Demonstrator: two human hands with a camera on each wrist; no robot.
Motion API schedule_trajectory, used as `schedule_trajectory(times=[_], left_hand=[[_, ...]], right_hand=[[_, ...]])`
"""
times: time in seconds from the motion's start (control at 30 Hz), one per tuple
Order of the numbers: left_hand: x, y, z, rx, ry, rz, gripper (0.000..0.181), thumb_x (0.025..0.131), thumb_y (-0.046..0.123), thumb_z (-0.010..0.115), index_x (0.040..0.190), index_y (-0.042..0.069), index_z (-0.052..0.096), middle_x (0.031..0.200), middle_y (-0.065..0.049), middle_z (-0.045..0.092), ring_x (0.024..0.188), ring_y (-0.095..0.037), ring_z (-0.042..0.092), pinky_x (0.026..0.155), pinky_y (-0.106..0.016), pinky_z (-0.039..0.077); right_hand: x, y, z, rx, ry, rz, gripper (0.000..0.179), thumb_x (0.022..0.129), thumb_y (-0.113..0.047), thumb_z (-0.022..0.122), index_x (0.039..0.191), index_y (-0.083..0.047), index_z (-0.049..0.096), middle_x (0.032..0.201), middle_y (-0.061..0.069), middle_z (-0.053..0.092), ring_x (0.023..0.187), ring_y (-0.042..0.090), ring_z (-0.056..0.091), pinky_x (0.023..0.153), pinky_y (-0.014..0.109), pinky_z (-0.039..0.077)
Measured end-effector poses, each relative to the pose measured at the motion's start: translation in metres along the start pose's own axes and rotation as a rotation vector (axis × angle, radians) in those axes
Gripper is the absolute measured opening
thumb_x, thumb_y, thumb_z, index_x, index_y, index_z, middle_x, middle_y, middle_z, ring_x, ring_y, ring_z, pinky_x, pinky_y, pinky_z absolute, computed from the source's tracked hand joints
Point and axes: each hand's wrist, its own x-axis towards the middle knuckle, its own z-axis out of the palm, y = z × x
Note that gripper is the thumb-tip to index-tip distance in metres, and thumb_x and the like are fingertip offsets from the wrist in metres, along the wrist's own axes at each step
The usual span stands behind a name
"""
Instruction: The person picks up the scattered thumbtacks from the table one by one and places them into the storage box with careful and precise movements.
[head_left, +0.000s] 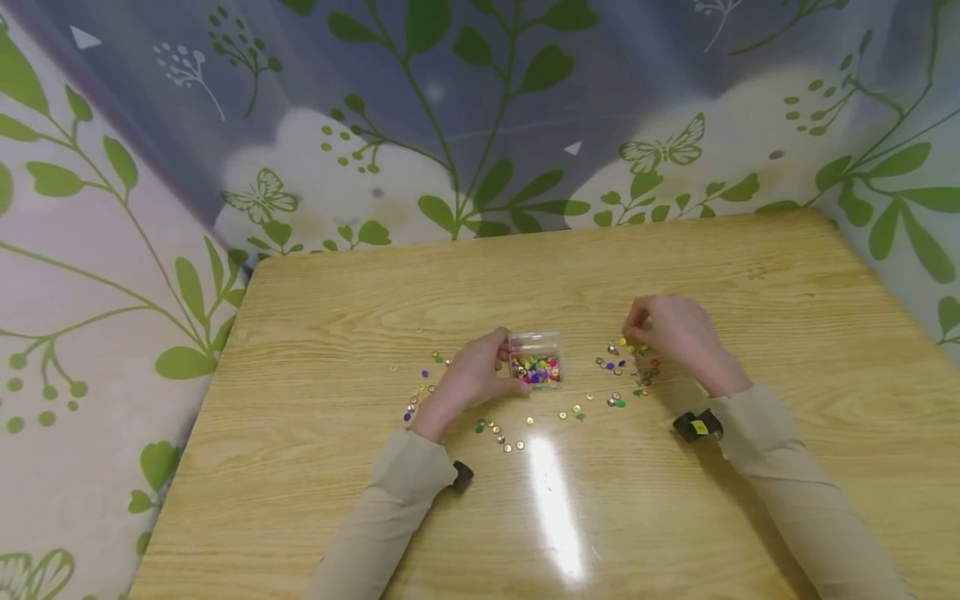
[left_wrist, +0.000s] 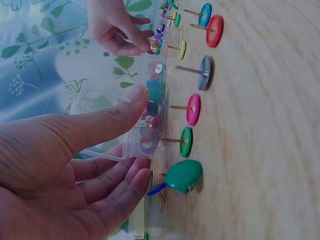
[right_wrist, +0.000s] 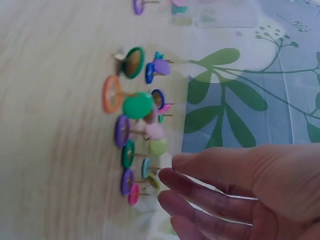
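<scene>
My left hand [head_left: 476, 371] holds a small clear plastic box [left_wrist: 142, 142], its thumb at the near side and its fingers behind and below. The hinged lid [head_left: 535, 342] stands raised at the back. Inside lie many colourful thumbtacks [head_left: 536, 371]. To the right, my right hand [head_left: 678, 329] is lowered at a scattered group of thumbtacks [right_wrist: 137, 105]. Its thumb and forefinger tips are close together beside a light green thumbtack [right_wrist: 158, 146]. No thumbtack shows between those fingertips.
Loose thumbtacks [head_left: 495, 430] lie in front of the box, several with pins upward, such as a grey thumbtack [left_wrist: 204, 73]. More thumbtacks [head_left: 412, 404] lie left of the left hand. The wooden table [head_left: 337, 292] meets a leaf-patterned curtain [head_left: 300, 142] at the back.
</scene>
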Motion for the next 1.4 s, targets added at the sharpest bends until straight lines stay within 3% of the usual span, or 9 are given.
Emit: schedule_trajectory(times=[0.3, 0.57, 0.77, 1.0, 1.2, 1.4], left_hand=[[0.001, -0.001, 0.000, -0.004, -0.001, 0.001, 0.055, 0.078, 0.026, 0.088, 0.121, 0.009, 0.059, 0.116, -0.008, 0.065, 0.104, -0.024, 0.060, 0.092, -0.038, 0.053], [0.000, -0.001, 0.000, -0.021, -0.002, 0.010, 0.056, 0.078, 0.025, 0.089, 0.122, 0.009, 0.059, 0.117, -0.009, 0.065, 0.106, -0.025, 0.060, 0.093, -0.038, 0.053], [0.001, -0.002, 0.000, -0.019, 0.002, 0.011, 0.057, 0.077, 0.025, 0.089, 0.123, 0.009, 0.059, 0.116, -0.008, 0.065, 0.103, -0.024, 0.060, 0.091, -0.037, 0.053], [0.001, -0.002, 0.000, -0.018, 0.003, 0.009, 0.058, 0.077, 0.024, 0.089, 0.125, 0.009, 0.059, 0.116, -0.009, 0.066, 0.104, -0.025, 0.061, 0.091, -0.039, 0.053], [0.001, -0.002, 0.000, -0.009, -0.002, 0.007, 0.058, 0.078, 0.024, 0.089, 0.125, 0.009, 0.059, 0.118, -0.010, 0.066, 0.108, -0.026, 0.062, 0.093, -0.039, 0.053], [0.001, -0.002, 0.000, -0.011, -0.003, 0.007, 0.060, 0.078, 0.025, 0.089, 0.127, 0.009, 0.059, 0.119, -0.009, 0.066, 0.109, -0.026, 0.062, 0.094, -0.039, 0.053]], right_hand=[[-0.004, -0.013, -0.006, 0.038, 0.026, -0.056, 0.008, 0.093, -0.019, 0.074, 0.091, -0.011, 0.071, 0.094, 0.008, 0.076, 0.051, 0.012, 0.043, 0.046, 0.026, 0.030], [-0.011, -0.043, -0.009, 0.048, 0.059, -0.166, 0.006, 0.093, -0.019, 0.074, 0.093, -0.014, 0.075, 0.088, 0.001, 0.075, 0.065, 0.013, 0.067, 0.059, 0.033, 0.050], [-0.017, -0.066, -0.001, 0.071, 0.106, -0.272, 0.004, 0.092, -0.017, 0.076, 0.094, -0.015, 0.077, 0.089, 0.000, 0.076, 0.064, 0.010, 0.065, 0.058, 0.030, 0.052], [-0.021, -0.080, 0.014, 0.094, 0.150, -0.368, 0.008, 0.086, -0.013, 0.081, 0.094, -0.015, 0.080, 0.091, 0.000, 0.077, 0.063, 0.009, 0.066, 0.057, 0.026, 0.053], [-0.021, -0.085, 0.023, 0.147, 0.133, -0.350, 0.012, 0.086, -0.013, 0.081, 0.098, -0.015, 0.080, 0.091, 0.001, 0.078, 0.056, 0.004, 0.062, 0.050, 0.021, 0.048], [-0.021, -0.086, 0.027, 0.123, 0.128, -0.303, 0.012, 0.087, -0.016, 0.081, 0.098, -0.017, 0.080, 0.092, 0.000, 0.078, 0.054, 0.002, 0.059, 0.045, 0.021, 0.042]])
